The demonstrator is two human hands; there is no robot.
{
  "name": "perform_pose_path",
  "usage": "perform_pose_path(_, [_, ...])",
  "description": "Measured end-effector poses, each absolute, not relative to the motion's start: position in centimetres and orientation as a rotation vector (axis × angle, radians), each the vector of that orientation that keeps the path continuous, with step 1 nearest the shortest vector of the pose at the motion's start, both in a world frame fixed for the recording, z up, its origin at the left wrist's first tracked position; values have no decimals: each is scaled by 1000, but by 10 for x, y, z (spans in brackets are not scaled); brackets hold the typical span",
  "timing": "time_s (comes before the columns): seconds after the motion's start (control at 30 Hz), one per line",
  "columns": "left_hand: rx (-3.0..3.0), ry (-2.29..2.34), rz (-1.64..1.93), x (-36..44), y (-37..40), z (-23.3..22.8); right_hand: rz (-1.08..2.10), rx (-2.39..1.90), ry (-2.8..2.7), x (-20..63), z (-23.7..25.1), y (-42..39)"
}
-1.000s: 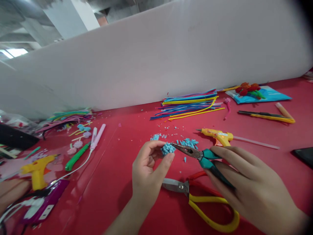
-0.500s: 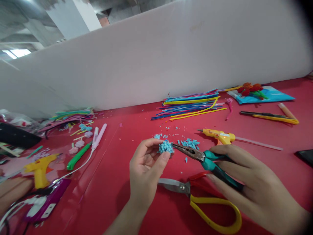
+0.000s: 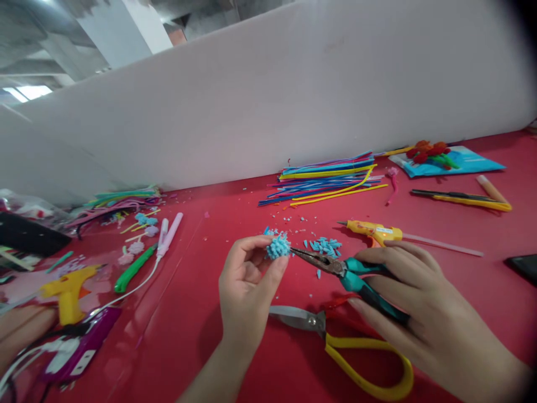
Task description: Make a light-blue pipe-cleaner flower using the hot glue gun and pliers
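— While the left hand (image 3: 247, 291) had been pinching the blue fuzzy ball (image 3: 277, 246) half a second before, what differed at this moment?

— Little. It still pinched the ball between thumb and fingertips, but the ball had come slightly up and to the left, so the pliers' tip no longer touched it; a small gap showed between them.

— And the right hand (image 3: 423, 313)?

— It stayed wrapped around the teal handles of the long-nose pliers (image 3: 335, 266), jaws nearly together and holding nothing, tip pointing left at the ball. The hand sat a shade lower than before.

— Where was the ball in the scene?

— Held just above the red tabletop (image 3: 210, 235), near the middle, with a scatter of blue cut bits (image 3: 325, 244) just to its right.

— What lay around it?

— Yellow-handled scissors (image 3: 348, 347) lay near, under the right hand. A yellow glue gun (image 3: 375, 230) lay beyond the pliers, and a stack of coloured pipe cleaners (image 3: 327, 179) farther off by the white wall. At the far left lay another yellow glue gun (image 3: 67, 288), and another person's hand (image 3: 19, 330) rested at the edge.

— Any writing?

— The glue gun by the pliers bore a pale label, too small to read. Nothing else legible.
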State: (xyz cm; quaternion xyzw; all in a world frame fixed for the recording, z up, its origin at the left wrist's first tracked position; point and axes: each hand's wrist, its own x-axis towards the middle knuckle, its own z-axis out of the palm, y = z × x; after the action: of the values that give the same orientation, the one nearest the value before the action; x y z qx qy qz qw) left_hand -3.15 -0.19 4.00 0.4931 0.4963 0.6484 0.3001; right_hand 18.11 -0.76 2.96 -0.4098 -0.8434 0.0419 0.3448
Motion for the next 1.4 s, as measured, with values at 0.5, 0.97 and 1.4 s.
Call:
perform_pose_path(0.5, [1082,1122,1666,-27,-4,43,103,-1012,-2183,182,29,-7])
perform_pose_path(0.97, [1051,1105,1616,-30,-5,39,-472,-963,-2259,182,18,-10])
perform_pose_path(1.4, [976,1099,1672,-33,0,39,87,-1012,-2178,181,28,-5])
